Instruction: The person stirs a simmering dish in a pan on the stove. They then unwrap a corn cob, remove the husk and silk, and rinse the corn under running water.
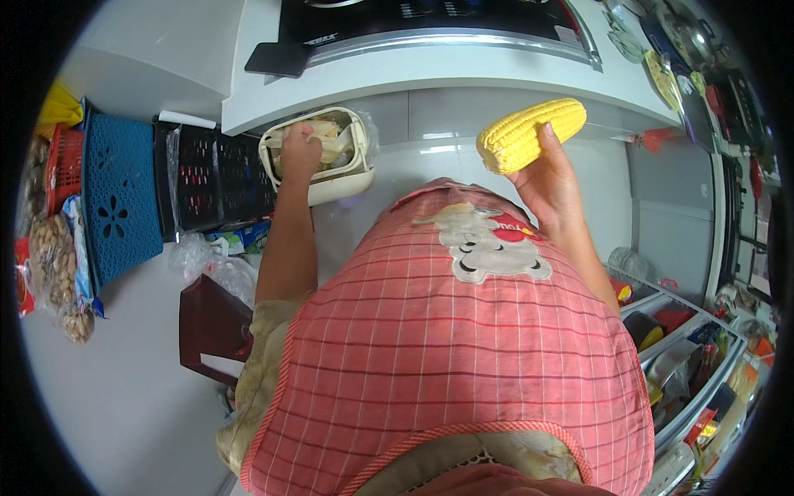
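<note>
My right hand (549, 180) holds a husked yellow ear of corn (527, 135) out over the floor, thumb on the upper side. The kernels are bare and the ear tilts up to the right. On the other side, my left hand (302, 152) reaches into a cream plastic waste bin (341, 187), its fingers curled among pale corn husks (332, 137). Whether those fingers grip a husk is hidden by the hand itself. A clear plastic liner (370, 133) hangs over the bin's right rim. The bin is just below the counter edge.
Ahead is a white counter (434, 65) with a black gas stove (428, 18) and a dark flat slab (279, 59). Black crates (217, 177) and a blue basket (121, 192) stand left. A maroon box (211, 328) sits behind my left arm. Open drawers (676, 353) extend at right.
</note>
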A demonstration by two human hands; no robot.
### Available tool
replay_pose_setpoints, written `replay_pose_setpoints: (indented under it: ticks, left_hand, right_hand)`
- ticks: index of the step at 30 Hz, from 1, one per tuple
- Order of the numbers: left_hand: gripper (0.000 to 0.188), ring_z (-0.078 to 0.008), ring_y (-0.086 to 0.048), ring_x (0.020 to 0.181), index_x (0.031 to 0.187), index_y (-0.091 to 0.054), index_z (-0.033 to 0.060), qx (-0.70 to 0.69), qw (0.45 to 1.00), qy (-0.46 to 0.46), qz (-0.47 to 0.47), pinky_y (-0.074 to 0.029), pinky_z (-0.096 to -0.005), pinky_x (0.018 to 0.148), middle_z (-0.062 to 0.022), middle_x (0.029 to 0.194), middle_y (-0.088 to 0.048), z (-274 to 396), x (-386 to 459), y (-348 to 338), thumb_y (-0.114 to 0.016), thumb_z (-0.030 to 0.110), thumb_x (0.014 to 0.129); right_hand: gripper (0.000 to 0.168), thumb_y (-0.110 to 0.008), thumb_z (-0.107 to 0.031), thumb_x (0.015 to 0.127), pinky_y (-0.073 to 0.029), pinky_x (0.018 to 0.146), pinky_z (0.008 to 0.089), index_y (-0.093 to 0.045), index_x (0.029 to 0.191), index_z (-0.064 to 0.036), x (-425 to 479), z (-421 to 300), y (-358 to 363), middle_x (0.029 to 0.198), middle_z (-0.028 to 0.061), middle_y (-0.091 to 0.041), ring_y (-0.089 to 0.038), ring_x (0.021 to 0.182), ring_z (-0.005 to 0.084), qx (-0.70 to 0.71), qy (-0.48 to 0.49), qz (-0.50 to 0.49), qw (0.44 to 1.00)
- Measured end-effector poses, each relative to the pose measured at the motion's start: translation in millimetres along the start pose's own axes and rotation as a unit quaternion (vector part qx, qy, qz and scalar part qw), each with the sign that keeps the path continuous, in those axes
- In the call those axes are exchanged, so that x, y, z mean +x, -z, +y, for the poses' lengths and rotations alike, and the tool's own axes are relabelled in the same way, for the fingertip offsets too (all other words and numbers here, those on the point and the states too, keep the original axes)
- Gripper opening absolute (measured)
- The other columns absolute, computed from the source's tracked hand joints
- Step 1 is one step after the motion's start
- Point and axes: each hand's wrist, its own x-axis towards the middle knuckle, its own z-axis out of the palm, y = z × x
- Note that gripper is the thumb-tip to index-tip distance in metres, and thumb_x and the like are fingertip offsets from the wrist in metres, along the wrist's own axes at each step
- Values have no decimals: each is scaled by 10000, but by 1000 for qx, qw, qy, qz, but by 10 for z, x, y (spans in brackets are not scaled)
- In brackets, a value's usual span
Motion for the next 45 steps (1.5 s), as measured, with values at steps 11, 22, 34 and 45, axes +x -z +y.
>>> replay_pose_setpoints:
  ticks: [11, 22, 34, 45]
  left_hand:
    - [154, -84, -532, 680, 945, -612, 42, -361, 920, -19, -152, -445, -236, 615, -14, 804, -593, 1320, -161, 366, -545, 153, 862]
    - [161, -71, -540, 630, 939, -537, -15, -556, 690, 98, -454, -464, -192, 530, -41, 767, -565, 2276, -568, 615, -548, 126, 862]
    - [115, -88, -563, 640, 924, -531, -20, -543, 725, 61, -420, -477, -200, 580, -72, 806, -596, 2317, -606, 588, -535, 77, 863]
    - [122, -93, -567, 649, 939, -535, -29, -548, 729, 50, -407, -484, -207, 593, -85, 806, -595, 2321, -608, 568, -509, 73, 876]
  right_hand:
    - [433, -537, -311, 878, -447, 906, 409, -414, 1200, -49, 1, 11, -67, 1168, 107, -514, -522, 1078, 239, 25, 10, -11, 1000]
    - [413, -556, -283, 868, -453, 859, 407, -398, 1172, -51, -39, 60, -162, 1104, 98, -525, -544, 1015, 235, -156, 153, 39, 975]
    - [415, -598, -248, 849, -495, 802, 396, -382, 1145, -56, -20, 22, -212, 1066, 95, -519, -561, 958, 222, -139, 126, 52, 981]
    - [447, -609, -295, 840, -511, 783, 407, -380, 1142, -58, -1, 2, -210, 1070, 95, -508, -552, 968, 225, -117, 100, 50, 987]
